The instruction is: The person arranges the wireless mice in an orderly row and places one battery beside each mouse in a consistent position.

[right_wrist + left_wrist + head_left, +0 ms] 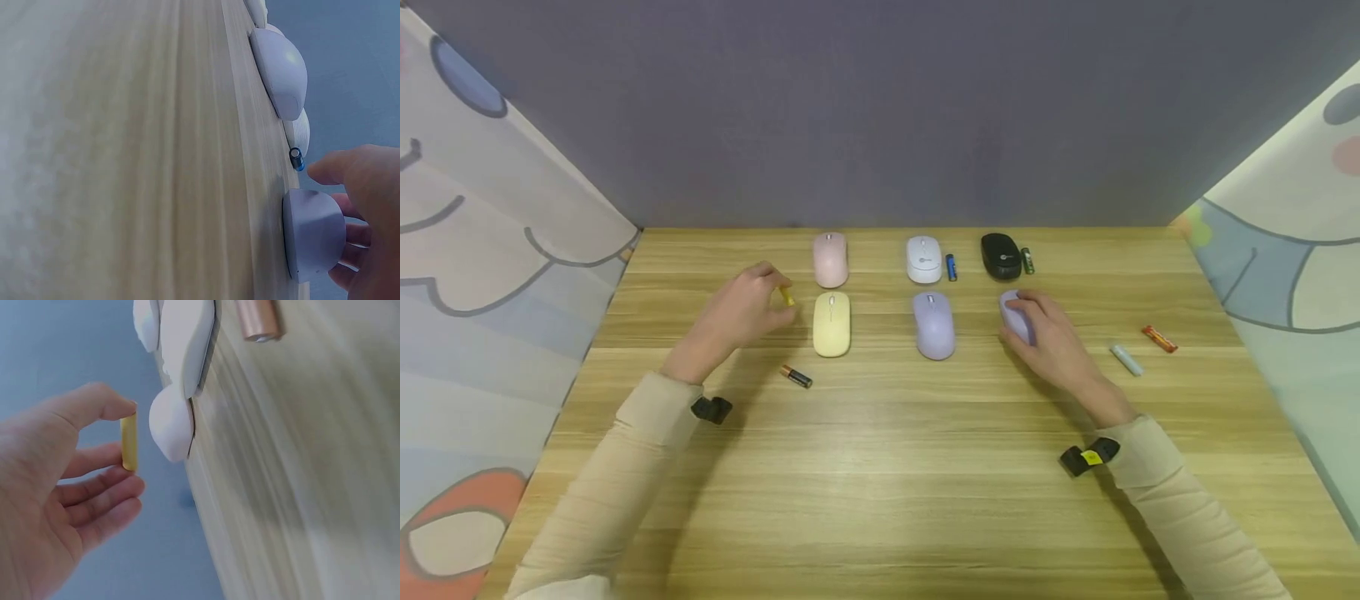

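Note:
My left hand (745, 302) pinches a small yellow battery (129, 442) between thumb and fingertips, raised left of the mice. Closest to it are a pink mouse (831, 260) and a yellow mouse (831, 325). A black-and-copper battery (796, 377) lies on the table nearer me. My right hand (1051, 340) is on a purple mouse (314, 232), its fingers curved along the far side and the thumb by the left end. Part of this mouse is hidden by the hand. Another purple mouse (933, 326) sits to its left.
A white mouse (923, 259) with a blue battery (951, 267) and a black mouse (1001, 256) with a green battery (1027, 261) stand at the back. Right of my right hand lie a pale battery (1127, 360) and a red battery (1160, 339). A grey panel (880, 117) rises behind the table.

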`<state>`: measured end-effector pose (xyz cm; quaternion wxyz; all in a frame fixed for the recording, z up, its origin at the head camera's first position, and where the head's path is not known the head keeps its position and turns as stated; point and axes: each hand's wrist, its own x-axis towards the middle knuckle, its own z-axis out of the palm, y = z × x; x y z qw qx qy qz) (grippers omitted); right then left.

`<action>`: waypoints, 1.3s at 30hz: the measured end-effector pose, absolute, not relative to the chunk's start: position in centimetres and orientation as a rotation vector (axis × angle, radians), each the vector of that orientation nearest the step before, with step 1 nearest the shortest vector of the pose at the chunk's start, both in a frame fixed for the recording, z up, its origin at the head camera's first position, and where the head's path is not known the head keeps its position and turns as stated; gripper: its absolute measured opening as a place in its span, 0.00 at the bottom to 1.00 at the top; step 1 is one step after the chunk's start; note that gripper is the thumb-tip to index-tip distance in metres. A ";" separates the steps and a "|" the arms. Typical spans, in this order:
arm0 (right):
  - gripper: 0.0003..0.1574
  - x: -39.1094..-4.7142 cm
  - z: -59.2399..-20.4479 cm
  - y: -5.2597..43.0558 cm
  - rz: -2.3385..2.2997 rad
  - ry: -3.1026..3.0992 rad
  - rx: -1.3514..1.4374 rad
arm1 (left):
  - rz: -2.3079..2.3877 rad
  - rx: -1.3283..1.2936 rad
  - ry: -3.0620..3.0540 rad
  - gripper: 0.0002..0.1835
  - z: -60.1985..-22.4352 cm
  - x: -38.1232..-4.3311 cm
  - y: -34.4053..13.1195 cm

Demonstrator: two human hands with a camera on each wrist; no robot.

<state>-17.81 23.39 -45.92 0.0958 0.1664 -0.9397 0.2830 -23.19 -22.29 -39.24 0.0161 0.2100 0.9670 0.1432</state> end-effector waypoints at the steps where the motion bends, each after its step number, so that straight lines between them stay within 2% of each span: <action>1: 0.29 -17.8 -45.9 23.4 0.837 -2.784 0.494 | 0.439 0.675 3.003 0.27 -39.2 -23.6 -22.0; 24: 0.30 -17.9 -46.2 23.2 0.833 -2.791 0.502 | 0.247 1.049 2.904 0.25 -39.5 -30.3 -15.8; 39: 0.30 -17.8 -46.1 23.3 0.833 -2.797 0.477 | 0.172 0.974 2.801 0.25 -40.2 -33.2 -13.6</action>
